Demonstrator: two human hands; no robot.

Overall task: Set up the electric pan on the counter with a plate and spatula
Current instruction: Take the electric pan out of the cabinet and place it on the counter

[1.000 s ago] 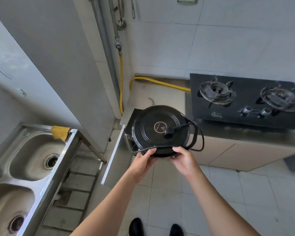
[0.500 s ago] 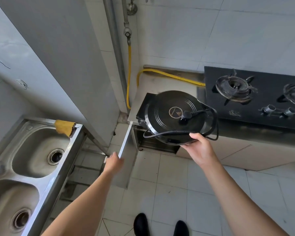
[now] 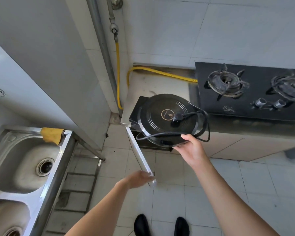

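The round black electric pan (image 3: 163, 114) with its black power cord (image 3: 201, 120) coiled on the lid hangs over the front left corner of the grey counter (image 3: 153, 86). My right hand (image 3: 189, 149) grips the pan's near rim, thumb on top over the cord. My left hand (image 3: 140, 178) is lower down, its fingers on the outer edge of the open white cabinet door (image 3: 140, 154) below the counter. No plate or spatula is in view.
A black two-burner gas stove (image 3: 249, 89) fills the counter's right side, fed by a yellow gas hose (image 3: 160, 72). A steel double sink (image 3: 24, 160) with a yellow cloth (image 3: 51, 136) on its rim stands at the left. My black shoes (image 3: 160, 224) are on the tiled floor.
My left hand let go of the pan, dropped to the open cabinet door and has swung it partly toward the cabinet. My right hand alone now holds the pan over the counter corner.
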